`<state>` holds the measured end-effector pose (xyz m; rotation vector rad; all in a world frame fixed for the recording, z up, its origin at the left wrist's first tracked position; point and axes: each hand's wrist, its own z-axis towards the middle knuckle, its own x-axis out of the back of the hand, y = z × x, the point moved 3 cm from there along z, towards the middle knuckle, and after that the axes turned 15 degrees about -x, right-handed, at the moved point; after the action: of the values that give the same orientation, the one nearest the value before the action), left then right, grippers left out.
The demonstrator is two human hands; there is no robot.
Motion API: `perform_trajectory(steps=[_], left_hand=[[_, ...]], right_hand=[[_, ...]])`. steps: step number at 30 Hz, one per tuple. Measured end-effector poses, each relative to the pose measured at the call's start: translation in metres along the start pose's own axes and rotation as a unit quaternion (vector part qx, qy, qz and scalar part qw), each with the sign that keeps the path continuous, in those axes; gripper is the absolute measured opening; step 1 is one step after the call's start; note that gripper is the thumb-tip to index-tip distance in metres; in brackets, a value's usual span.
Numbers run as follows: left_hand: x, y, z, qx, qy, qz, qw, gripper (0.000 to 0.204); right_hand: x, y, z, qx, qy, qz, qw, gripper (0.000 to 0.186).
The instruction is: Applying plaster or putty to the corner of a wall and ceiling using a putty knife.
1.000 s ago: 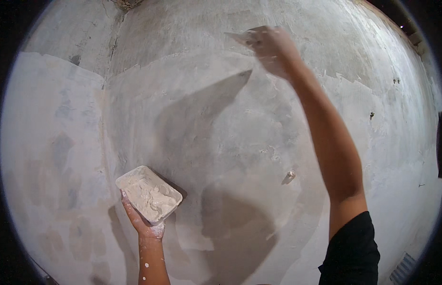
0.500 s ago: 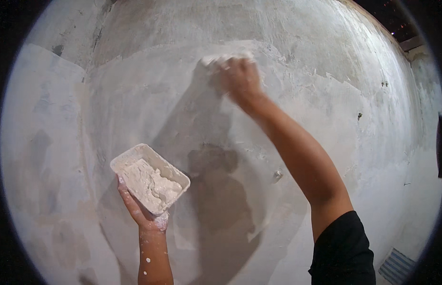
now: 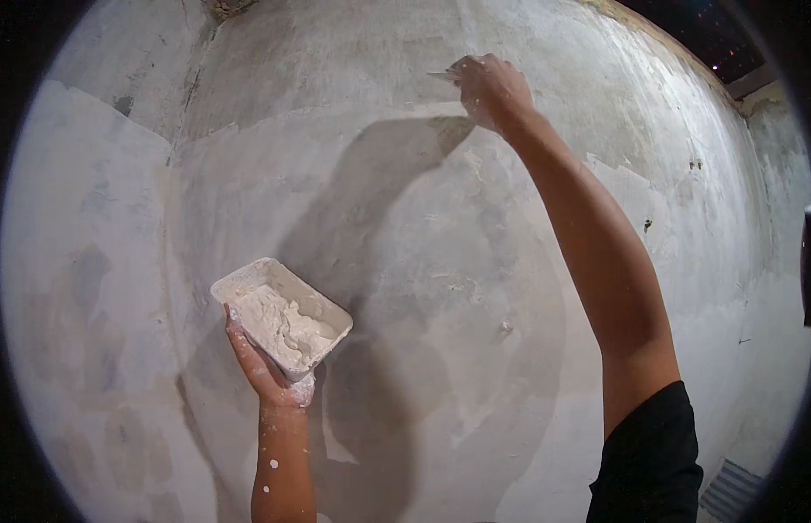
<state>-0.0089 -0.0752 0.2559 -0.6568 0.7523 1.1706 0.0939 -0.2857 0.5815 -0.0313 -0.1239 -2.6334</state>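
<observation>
From the bottom left, my left hand [image 3: 270, 383], spotted white, grips a white rectangular plastic tub [image 3: 330, 316] of pale, creamy paste, held tilted in front of the wall. High at centre right, my right hand [image 3: 497, 91] is closed around a flat scraper [image 3: 444, 75], whose thin blade points left and is partly hidden by the fingers. The scraper is at the upper part of the grey wall [image 3: 423, 227], near the uneven border of a paler coat; whether it touches the wall I cannot tell. My arm's shadow falls below it.
The wall meets another patchy wall [image 3: 83, 288] at the left corner and one [image 3: 780, 157] at the right. A dark roof opening [image 3: 719, 44] shows at top right, a striped grille or panel [image 3: 728, 488] at bottom right, and a dark object [image 3: 808, 266] at the right rim.
My right hand swept down and left along the wall half a second ago, and is now back up and to the right with the scraper. The tub in my left hand moved only slightly.
</observation>
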Motion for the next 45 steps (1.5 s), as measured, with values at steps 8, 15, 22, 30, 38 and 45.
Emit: perform_trajectory(steps=[8,15,22,30,38,45], left_hand=[[0.014,-0.007,0.004,-0.006,0.000,-0.014,1.000,0.060],[0.028,-0.010,0.007,0.005,0.025,-0.008,1.000,0.059],[0.031,0.002,-0.002,0.007,0.030,0.008,0.999,0.055],[0.014,0.004,-0.018,0.075,0.061,-0.015,0.995,0.051],[0.034,0.002,0.000,0.033,0.106,0.115,0.987,0.058],[0.025,0.011,-0.003,-0.005,0.140,0.230,0.963,0.072]], right_hand=[[-0.039,-0.039,-0.040,0.119,0.086,-0.043,0.988,0.015],[-0.024,-0.070,-0.179,0.298,-0.006,0.068,0.952,0.022],[-0.003,-0.083,-0.189,0.194,-0.240,0.343,0.887,0.015],[0.003,-0.078,-0.235,-0.211,-0.302,0.593,0.716,0.021],[-0.059,-0.096,-0.308,-0.460,-0.246,0.671,0.526,0.019],[-0.085,-0.104,-0.344,-0.475,-0.229,0.783,0.331,0.036]])
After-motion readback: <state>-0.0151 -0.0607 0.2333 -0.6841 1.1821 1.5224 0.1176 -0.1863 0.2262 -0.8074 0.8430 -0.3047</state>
